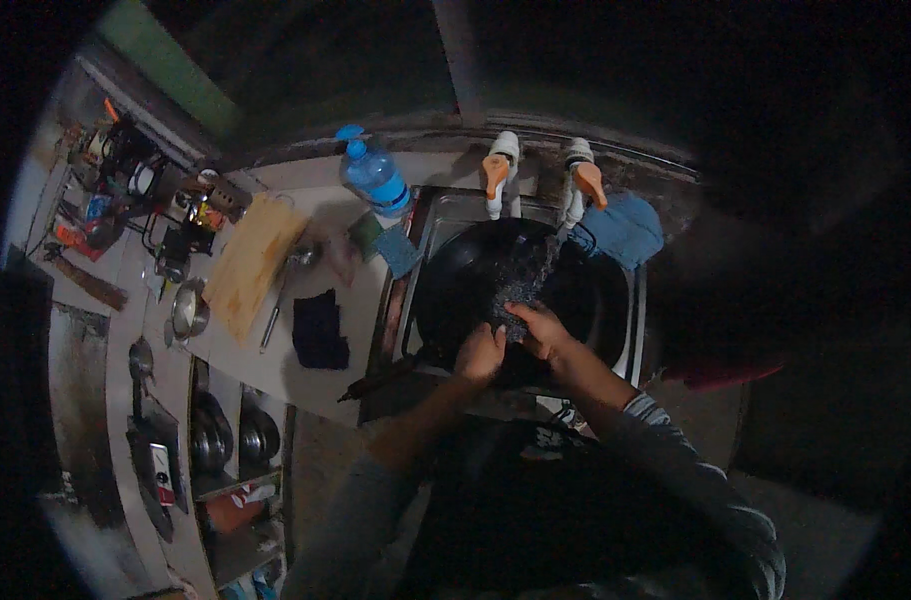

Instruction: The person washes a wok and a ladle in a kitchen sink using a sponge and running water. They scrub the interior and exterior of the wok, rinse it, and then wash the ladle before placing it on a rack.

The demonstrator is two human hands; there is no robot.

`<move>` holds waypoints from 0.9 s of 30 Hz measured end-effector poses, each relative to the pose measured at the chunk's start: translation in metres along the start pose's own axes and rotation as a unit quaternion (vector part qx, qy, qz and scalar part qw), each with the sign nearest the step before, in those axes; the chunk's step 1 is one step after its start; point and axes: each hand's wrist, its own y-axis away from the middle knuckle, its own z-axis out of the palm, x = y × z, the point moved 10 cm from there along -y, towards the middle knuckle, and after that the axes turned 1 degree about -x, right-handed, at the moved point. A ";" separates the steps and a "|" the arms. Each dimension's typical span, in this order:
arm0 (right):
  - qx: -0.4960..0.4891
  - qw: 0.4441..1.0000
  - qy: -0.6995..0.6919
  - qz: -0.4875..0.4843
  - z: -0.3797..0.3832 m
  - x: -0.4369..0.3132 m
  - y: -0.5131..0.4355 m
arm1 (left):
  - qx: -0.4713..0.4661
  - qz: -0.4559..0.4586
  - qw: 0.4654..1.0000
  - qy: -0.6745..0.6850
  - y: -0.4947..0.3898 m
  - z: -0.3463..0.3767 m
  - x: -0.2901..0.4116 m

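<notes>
A large black wok [451, 281] fills most of the metal sink [638, 337]. Over it, my left hand [481, 355] and my right hand [543, 330] grip a grey, mesh-like scourer [509, 300] between them. The thumbs of both hands press on its near end. Water runs down from the right tap [584, 180] towards the scourer. The left tap [496, 174], also with an orange handle, shows no clear flow. The wok's dark handle [376, 379] sticks out over the front left edge of the sink.
A blue pump bottle [374, 178] and a sponge [397, 251] stand left of the sink. Further left lie a dark cloth [320, 330], a metal ladle [275, 315] and a wooden cutting board [256, 259]. A blue cloth [626, 225] lies behind the sink's right corner.
</notes>
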 end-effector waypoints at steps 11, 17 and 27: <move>0.093 0.913 0.314 -0.244 -0.081 -0.033 0.000 | -0.040 0.154 0.987 -0.027 0.014 0.064 -0.034; 0.058 0.932 0.299 -0.196 -0.084 -0.033 0.010 | 0.100 0.021 0.995 0.010 -0.039 -0.090 -0.054; 0.107 0.862 0.446 -0.216 -0.116 -0.033 -0.010 | 0.397 -0.056 0.909 -0.113 -0.062 -0.263 -0.416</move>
